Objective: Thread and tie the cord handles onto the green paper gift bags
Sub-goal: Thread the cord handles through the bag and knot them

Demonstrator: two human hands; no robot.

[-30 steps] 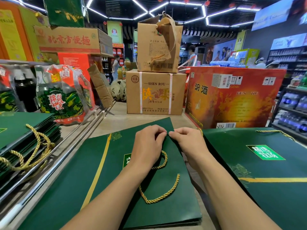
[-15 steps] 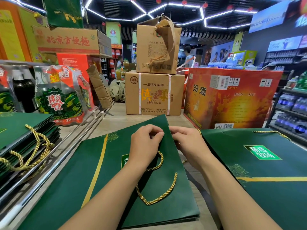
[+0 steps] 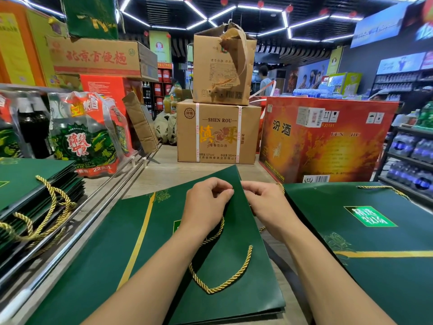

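The green paper gift bag [image 3: 234, 266] lies flat on the wooden table [image 3: 173, 174], close to the near edge and about in the middle between left and right. It is turned at an angle: one corner points away toward the brown carton [image 3: 218, 132] printed "SHEN ROU", and the long right edge (I take it for the mouth of the bag) runs from that far corner back to the near edge. A gold stripe [image 3: 140, 231] goes almost parallel to this edge. A gold cord [image 3: 222, 285] lies on the bag as an open loop that hangs toward the near side, with one end going up under the left wrist. The left hand [image 3: 206, 202] and the right hand [image 3: 264, 202] meet at the right edge of the bag, near its far corner. On both hands the fingers are curled and the thumb and forefinger are pressed together in a pinch at the edge of the paper; what exactly sits between the fingertips is too small to tell. A short piece of cord [image 3: 281, 187] shows just behind the right knuckles. To the right lies a second green bag [image 3: 375, 254], also flat, with its handle [image 3: 384, 188] at its far edge. At the left side, behind a metal rail [image 3: 93, 214], is a stack of bags [image 3: 35, 184] with cords. A red-orange box [image 3: 328, 141] stands at the far right.
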